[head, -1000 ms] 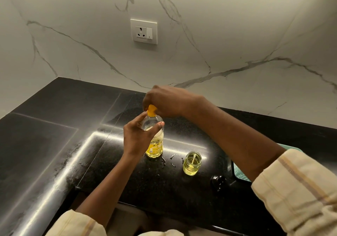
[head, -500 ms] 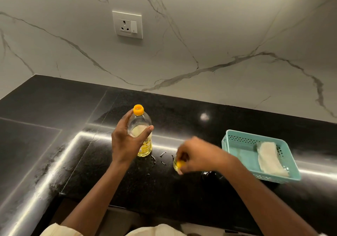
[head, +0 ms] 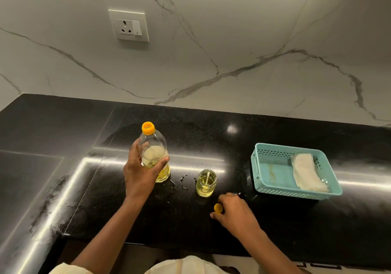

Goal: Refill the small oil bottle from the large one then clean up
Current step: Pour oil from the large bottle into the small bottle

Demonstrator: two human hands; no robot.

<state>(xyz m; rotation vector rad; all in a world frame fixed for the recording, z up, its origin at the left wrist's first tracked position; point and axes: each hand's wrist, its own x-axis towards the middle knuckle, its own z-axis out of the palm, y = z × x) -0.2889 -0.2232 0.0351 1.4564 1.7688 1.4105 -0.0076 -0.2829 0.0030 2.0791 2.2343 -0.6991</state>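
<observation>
The left hand (head: 139, 176) grips the big bottle (head: 153, 144) upright around its middle, its mouth uncapped. Just right of it, the small jar (head: 206, 183) stands open on the black counter (head: 63, 125), part full of oil, with oil drops (head: 184, 177) between the two. The right hand (head: 237, 214) pinches the yellow cap (head: 218, 207) in front of the jar. Further right, a teal basket (head: 285, 146) holds a cloth (head: 306, 174).

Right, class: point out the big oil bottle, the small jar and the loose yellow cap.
big oil bottle (head: 153, 144), head view, clear shoulder below the neck
small jar (head: 206, 186), head view, glass side wall
loose yellow cap (head: 218, 207), head view, its rounded side
</observation>
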